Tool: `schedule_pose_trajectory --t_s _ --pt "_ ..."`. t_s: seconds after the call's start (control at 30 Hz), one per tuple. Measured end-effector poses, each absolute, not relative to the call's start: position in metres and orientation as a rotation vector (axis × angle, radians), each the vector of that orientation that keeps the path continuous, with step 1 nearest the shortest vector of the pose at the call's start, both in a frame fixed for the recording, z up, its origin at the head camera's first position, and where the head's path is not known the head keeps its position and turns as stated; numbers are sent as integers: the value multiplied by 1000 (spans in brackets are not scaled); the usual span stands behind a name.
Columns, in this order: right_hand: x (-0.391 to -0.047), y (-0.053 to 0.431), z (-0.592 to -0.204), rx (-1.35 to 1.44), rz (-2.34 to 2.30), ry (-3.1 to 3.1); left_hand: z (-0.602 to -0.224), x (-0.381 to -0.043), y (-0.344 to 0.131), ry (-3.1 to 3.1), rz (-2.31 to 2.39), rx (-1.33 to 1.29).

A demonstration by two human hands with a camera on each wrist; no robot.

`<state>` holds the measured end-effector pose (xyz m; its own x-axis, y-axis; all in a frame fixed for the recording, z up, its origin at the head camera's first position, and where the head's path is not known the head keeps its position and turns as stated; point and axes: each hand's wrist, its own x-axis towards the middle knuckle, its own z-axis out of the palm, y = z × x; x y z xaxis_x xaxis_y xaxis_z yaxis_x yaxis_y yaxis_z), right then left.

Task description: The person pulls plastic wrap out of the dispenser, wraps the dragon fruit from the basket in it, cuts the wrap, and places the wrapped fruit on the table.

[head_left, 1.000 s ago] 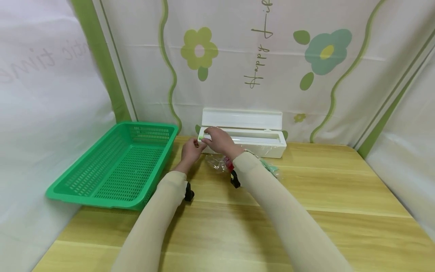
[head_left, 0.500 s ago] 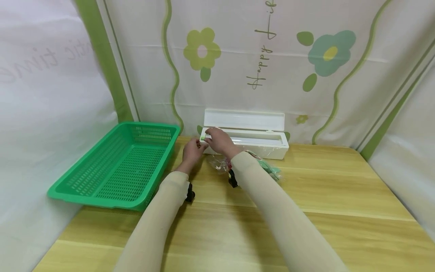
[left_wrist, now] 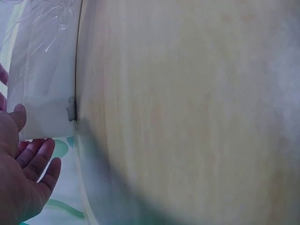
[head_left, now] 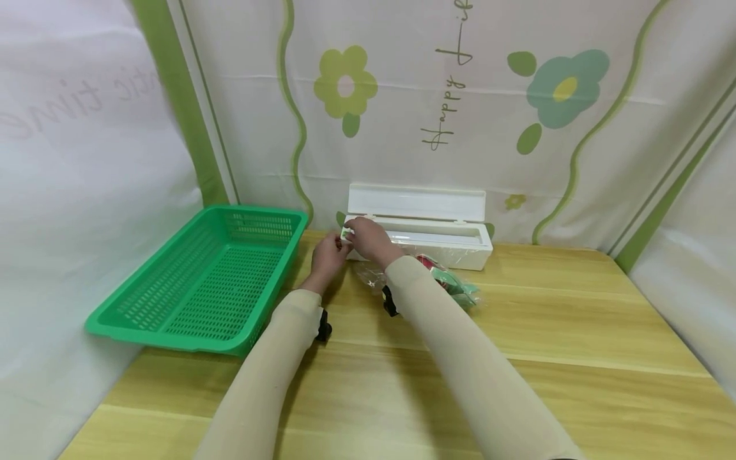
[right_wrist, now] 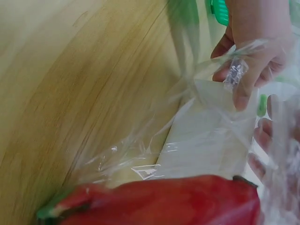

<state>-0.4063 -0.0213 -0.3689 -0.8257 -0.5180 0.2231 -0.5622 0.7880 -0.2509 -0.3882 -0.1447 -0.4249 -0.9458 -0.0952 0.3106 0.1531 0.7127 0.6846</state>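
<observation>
Two cream sleeves (head_left: 261, 383) reach forward from the near edge over the wood-grain worktop (head_left: 368, 396), each with a small black camera (head_left: 324, 326) at the wrist. To the left stands a green slatted basket (head_left: 161, 340), its near end well in front of the hands. Beside the right cuff lies a red and green item (head_left: 457, 284) under clear film (right_wrist: 112, 154); its exact kind is hard to make out. Farther on, the left grip (head_left: 328, 257), a bare hand, holds the left end of a long white box (head_left: 471, 257), thumb on the front face and fingers around the corner. The right grip (head_left: 370, 239) has its fingers bent over the same end, near a small green piece (right_wrist: 262, 105); whether they pinch anything, I cannot tell. This box rests at the back of the worktop, just in front of a floral cloth (head_left: 391, 147), its long lid (head_left: 416, 203) raised along the rear edge.
</observation>
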Motion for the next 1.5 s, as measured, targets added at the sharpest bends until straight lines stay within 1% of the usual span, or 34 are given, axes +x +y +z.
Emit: schedule_pose_trajectory --t_s 0.33,0.7,1.5 --pt "-413 -27 -374 823 302 -2787 -425 -389 -143 -2597 -1080 -37" --pt "-412 -21 -372 786 389 -2819 -425 -388 -142 -2596 -1083 -38" --pt "-414 -14 -374 805 446 -2807 -425 -386 -144 -2615 -1079 -37"
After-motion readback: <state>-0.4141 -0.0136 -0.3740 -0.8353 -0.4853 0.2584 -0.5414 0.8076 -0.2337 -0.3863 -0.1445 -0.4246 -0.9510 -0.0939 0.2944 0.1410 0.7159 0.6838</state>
